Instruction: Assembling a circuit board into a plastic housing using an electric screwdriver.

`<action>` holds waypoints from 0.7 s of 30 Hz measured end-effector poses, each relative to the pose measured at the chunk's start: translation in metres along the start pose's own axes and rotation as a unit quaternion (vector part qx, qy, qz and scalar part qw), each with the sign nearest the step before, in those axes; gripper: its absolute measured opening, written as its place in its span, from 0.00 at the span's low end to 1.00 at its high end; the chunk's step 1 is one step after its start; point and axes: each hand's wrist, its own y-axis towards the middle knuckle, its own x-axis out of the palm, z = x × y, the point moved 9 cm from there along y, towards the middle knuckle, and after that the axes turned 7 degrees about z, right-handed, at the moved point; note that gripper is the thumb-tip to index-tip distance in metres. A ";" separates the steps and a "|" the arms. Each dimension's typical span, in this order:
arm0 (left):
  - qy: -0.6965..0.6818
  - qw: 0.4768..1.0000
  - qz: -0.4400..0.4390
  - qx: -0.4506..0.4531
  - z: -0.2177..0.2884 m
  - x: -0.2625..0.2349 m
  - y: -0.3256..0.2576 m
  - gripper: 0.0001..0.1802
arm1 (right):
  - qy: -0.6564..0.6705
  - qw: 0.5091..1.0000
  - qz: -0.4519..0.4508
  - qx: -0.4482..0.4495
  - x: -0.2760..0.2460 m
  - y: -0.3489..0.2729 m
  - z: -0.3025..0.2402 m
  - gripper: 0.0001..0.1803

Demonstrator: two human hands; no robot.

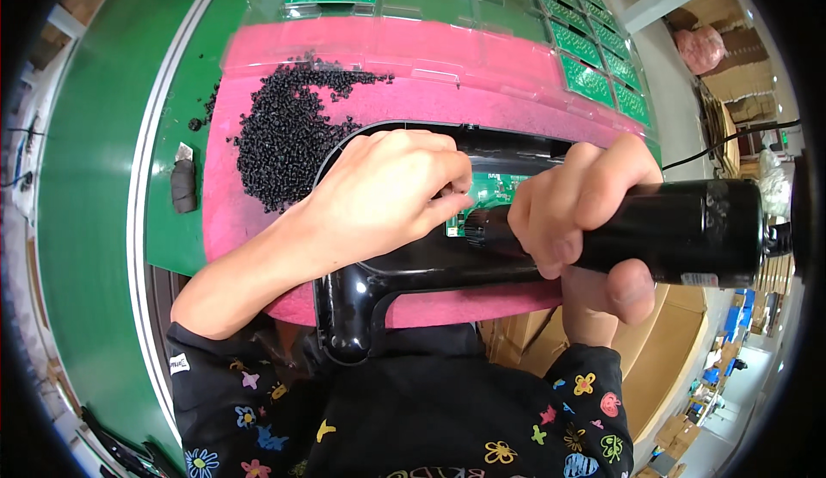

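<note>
My right hand (581, 198) is wrapped round a thick black electric screwdriver (701, 228), which lies nearly level with its ribbed nose pointing left. Below that nose is a green circuit board (492, 189), set inside a glossy black plastic housing (347, 310). My left hand (387, 181) is closed, its thumb and fingers pinched together over the board's left part, close to the screwdriver's nose. Whatever the pinch holds is hidden, and the screwdriver's tip cannot be made out. Part of the board and housing is covered by both hands.
A heap of small black screws (280, 138) lies on the pink mat (225, 220), left of the housing. Beyond it are clear plastic trays (426, 5) with green circuit boards (585, 78). A small dark grey roll (183, 185) sits on the green table (95, 220) at left. Cardboard (662, 349) stands at lower right.
</note>
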 end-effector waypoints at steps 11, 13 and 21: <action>-0.030 0.995 -0.041 0.087 0.015 0.013 -0.001 0.08 | 0.093 0.986 0.048 -0.129 -0.040 -0.007 -0.037 0.19; -0.066 0.994 -0.020 0.088 0.016 0.010 0.000 0.08 | 0.114 0.983 0.049 -0.137 -0.040 -0.008 -0.038 0.19; -0.169 0.982 -0.018 0.076 0.020 0.011 0.005 0.09 | 0.134 0.968 0.051 -0.206 -0.045 -0.016 -0.057 0.22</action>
